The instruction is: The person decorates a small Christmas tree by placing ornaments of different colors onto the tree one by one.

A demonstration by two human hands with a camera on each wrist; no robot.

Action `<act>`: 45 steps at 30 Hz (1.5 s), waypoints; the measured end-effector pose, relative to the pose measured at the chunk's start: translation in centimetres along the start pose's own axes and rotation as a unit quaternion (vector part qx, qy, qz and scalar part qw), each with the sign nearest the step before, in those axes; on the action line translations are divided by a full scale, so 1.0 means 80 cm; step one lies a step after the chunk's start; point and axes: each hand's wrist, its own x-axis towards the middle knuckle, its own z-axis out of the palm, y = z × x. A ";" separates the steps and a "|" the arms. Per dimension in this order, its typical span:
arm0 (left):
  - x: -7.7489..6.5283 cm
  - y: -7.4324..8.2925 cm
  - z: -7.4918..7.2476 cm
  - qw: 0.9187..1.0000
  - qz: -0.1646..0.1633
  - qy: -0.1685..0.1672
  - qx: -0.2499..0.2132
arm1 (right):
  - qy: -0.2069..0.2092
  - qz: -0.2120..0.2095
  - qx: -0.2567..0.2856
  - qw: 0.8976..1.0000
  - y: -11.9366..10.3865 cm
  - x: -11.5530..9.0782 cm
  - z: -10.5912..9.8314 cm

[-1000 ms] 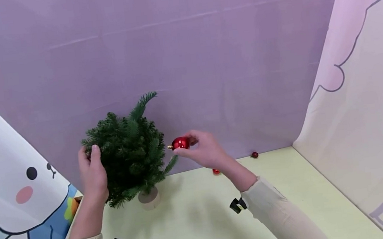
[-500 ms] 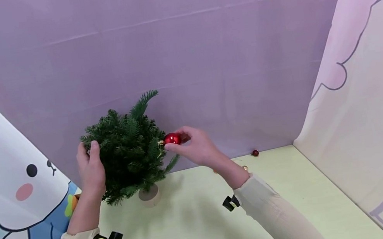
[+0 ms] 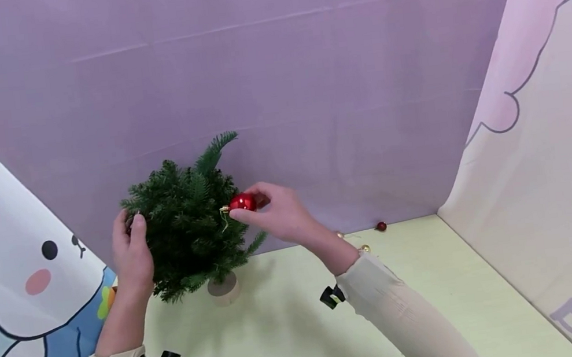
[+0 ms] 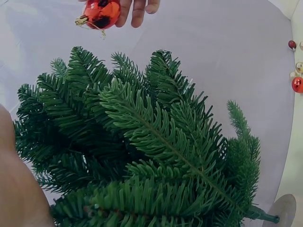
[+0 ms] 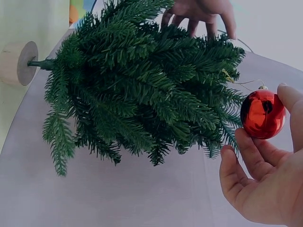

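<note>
- One left hand (image 3: 133,254) touches the outer branches (image 3: 150,207) of the tree (image 3: 192,229), left of centre in the head view, seemingly to steady it; needles hide its fingertips, so I cannot tell whether they grip.
- Right hand (image 3: 281,214) pinches the red ball (image 3: 242,202) by its body near frame centre, presumably keeping gold cap (image 3: 224,209) and loop (image 3: 224,225) free.
- Cap points left, toward the tree; the ball's cap-to-bottom axis lies nearly level.
</note>
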 end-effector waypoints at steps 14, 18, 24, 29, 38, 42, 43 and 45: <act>-0.050 0.036 0.034 0.934 0.322 0.143 0.056 | -0.009 -0.015 0.010 1.000 -0.021 0.015 -0.008; -0.056 0.043 0.057 0.866 0.470 0.143 0.094 | -0.013 -0.012 0.005 1.000 -0.025 0.017 -0.008; -0.047 0.040 0.077 0.829 0.527 0.086 0.164 | -0.008 -0.024 0.005 1.000 -0.026 0.025 -0.011; -0.042 0.054 0.089 0.836 0.501 0.072 0.212 | -0.016 -0.016 -0.004 1.000 -0.029 0.033 -0.017; -0.034 0.060 0.094 0.841 0.453 0.105 0.276 | -0.027 -0.013 -0.008 1.000 -0.035 0.035 -0.014; -0.034 0.058 0.091 0.845 0.443 0.110 0.280 | -0.031 -0.011 -0.007 0.999 -0.034 0.034 -0.008; -0.035 0.058 0.091 0.846 0.441 0.109 0.280 | -0.032 -0.011 -0.008 0.999 -0.033 0.033 -0.007; -0.035 0.057 0.091 0.850 0.436 0.108 0.275 | -0.034 -0.013 -0.011 0.999 -0.033 0.033 -0.005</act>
